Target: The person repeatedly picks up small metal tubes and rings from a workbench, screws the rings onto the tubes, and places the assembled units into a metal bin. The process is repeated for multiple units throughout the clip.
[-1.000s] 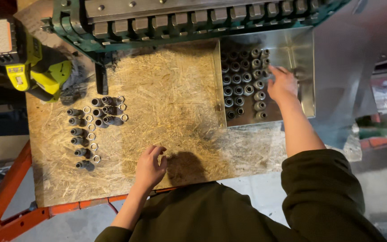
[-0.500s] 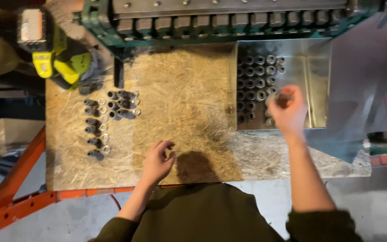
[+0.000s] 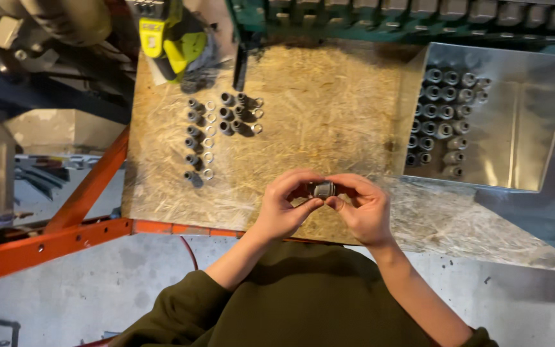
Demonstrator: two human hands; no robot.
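Both your hands have come together over the near edge of the chipboard bench [image 3: 329, 96]. Your left hand [image 3: 285, 207] and right hand [image 3: 362, 209] pinch one small metal fitting [image 3: 321, 189] between fingertips; more fittings sit in the steel tray [image 3: 534, 128].

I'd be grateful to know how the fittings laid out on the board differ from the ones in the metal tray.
The board fittings lie in loose rows on the strand board, with separate rings beside them; the tray fittings stand packed close in the metal tray, with no loose rings showing. The tray group is larger. Both are small grey metal cylinders, like the fitting held between left hand and right hand.
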